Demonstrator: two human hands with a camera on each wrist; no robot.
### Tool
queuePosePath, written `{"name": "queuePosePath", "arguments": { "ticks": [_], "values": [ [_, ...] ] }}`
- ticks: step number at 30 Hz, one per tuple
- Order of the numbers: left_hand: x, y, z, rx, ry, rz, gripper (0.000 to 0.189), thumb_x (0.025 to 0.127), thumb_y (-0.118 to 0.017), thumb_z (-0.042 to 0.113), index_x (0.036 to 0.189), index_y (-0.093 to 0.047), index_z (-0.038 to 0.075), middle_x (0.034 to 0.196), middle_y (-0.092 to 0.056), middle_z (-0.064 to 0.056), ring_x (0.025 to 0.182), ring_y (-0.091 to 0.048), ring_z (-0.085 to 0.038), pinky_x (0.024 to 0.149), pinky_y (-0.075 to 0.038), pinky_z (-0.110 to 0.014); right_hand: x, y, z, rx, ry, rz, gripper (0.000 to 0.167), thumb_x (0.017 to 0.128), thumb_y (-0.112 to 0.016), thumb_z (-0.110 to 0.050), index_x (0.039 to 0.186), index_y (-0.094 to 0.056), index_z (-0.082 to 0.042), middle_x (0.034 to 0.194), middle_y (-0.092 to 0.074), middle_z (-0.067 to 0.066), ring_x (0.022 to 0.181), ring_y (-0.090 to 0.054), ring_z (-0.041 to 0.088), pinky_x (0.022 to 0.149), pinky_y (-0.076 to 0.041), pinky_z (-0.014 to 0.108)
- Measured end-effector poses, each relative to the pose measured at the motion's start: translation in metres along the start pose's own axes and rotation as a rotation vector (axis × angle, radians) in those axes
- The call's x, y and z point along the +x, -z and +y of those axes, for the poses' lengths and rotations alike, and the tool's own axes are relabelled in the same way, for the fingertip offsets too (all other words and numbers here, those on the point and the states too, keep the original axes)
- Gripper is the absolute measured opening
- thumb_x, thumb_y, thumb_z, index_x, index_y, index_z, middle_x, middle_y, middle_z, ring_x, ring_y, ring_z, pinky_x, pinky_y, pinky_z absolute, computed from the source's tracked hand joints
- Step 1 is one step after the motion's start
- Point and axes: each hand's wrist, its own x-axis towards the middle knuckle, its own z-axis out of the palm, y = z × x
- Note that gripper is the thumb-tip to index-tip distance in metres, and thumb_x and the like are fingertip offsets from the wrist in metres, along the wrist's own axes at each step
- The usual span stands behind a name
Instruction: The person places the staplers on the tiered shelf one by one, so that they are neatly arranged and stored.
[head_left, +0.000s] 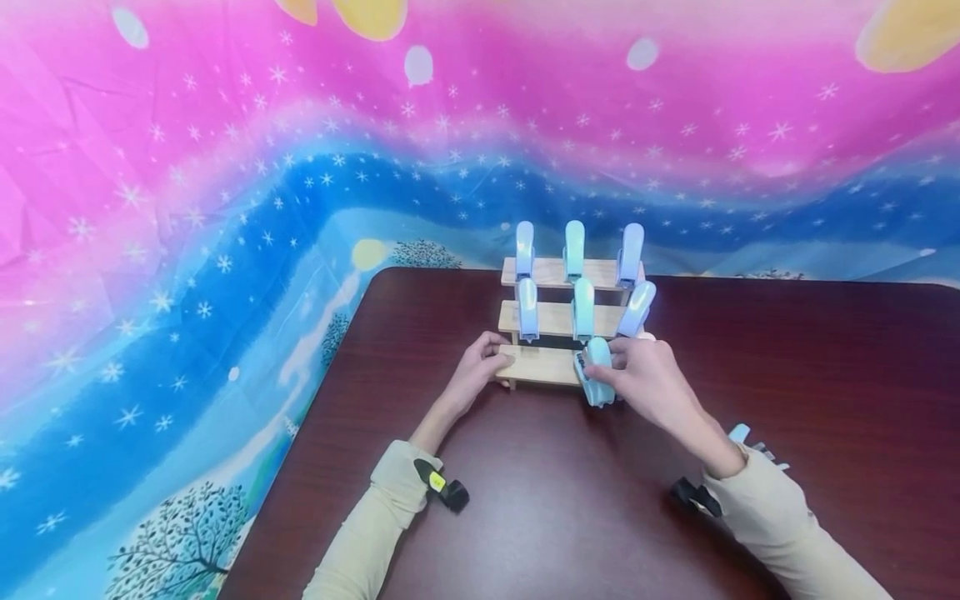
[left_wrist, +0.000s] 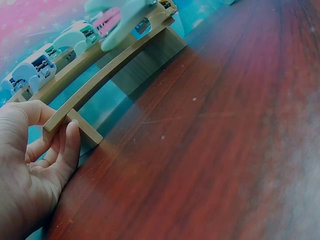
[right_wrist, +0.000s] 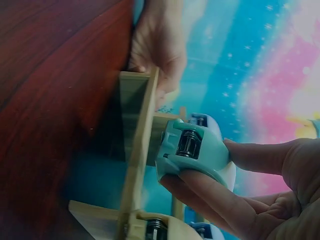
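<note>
A three-tier wooden stand (head_left: 542, 363) stands on the table. My left hand (head_left: 476, 367) grips the left end of its lowest shelf, thumb and fingers around the board in the left wrist view. My right hand (head_left: 652, 371) pinches a mint-green stapler (head_left: 598, 375) between thumb and fingers, tilted, at the front of the lowest shelf. In the right wrist view the stapler is close to the shelf board (right_wrist: 142, 145); I cannot tell whether they touch. A cream stapler (right_wrist: 172, 227) sits at that shelf's right end, mostly hidden by my right hand in the head view.
Lavender staplers (head_left: 528, 308) and mint staplers (head_left: 574, 248) stand upright in rows on the upper two shelves. A light blue object (head_left: 738, 433) lies partly hidden behind my right forearm. A patterned cloth (head_left: 247, 208) hangs behind the dark wooden table (head_left: 540, 508).
</note>
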Motion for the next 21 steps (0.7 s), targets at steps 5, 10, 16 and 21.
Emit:
{"name": "queuePosePath", "arguments": {
  "ticks": [5, 10, 16, 21],
  "values": [
    [-0.001, -0.001, 0.001, -0.006, -0.002, 0.0, 0.034, 0.092, -0.064, 0.006, 0.123, -0.054, -0.005, 0.102, -0.06, -0.011, 0.077, -0.061, -0.016, 0.063, -0.057, -0.028, 0.004, -0.007, 0.003, -0.027, 0.019, 0.026, 0.021, 0.089, -0.082, -0.016, 0.084, -0.071, 0.001, 0.056, -0.048, 0.002, 0.055, -0.046, 0.019, 0.045, -0.038, 0.028],
    [-0.002, 0.0, -0.001, -0.012, -0.01, 0.006, 0.033, 0.091, -0.064, 0.006, 0.121, -0.055, -0.005, 0.101, -0.061, -0.012, 0.075, -0.062, -0.017, 0.062, -0.057, -0.028, 0.007, -0.013, 0.003, -0.029, 0.034, 0.038, 0.018, 0.088, -0.082, -0.013, 0.082, -0.071, 0.001, 0.052, -0.046, 0.0, 0.05, -0.046, 0.016, 0.044, -0.038, 0.028],
    [-0.002, -0.001, -0.002, -0.026, -0.022, -0.003, 0.033, 0.091, -0.063, 0.005, 0.121, -0.055, -0.004, 0.101, -0.06, -0.012, 0.073, -0.062, -0.018, 0.062, -0.058, -0.029, 0.013, -0.021, 0.0, 0.015, 0.02, 0.011, 0.016, 0.09, -0.08, -0.01, 0.091, -0.073, 0.004, 0.055, -0.051, 0.002, 0.047, -0.05, 0.016, 0.043, -0.041, 0.028],
    [-0.001, -0.002, 0.0, -0.025, -0.023, -0.005, 0.034, 0.09, -0.063, 0.005, 0.121, -0.054, -0.006, 0.1, -0.06, -0.012, 0.073, -0.061, -0.017, 0.061, -0.058, -0.029, 0.016, -0.023, -0.004, 0.014, 0.005, 0.019, 0.016, 0.091, -0.078, -0.01, 0.091, -0.072, 0.005, 0.058, -0.052, 0.003, 0.049, -0.05, 0.017, 0.044, -0.041, 0.028]
  ]
}}
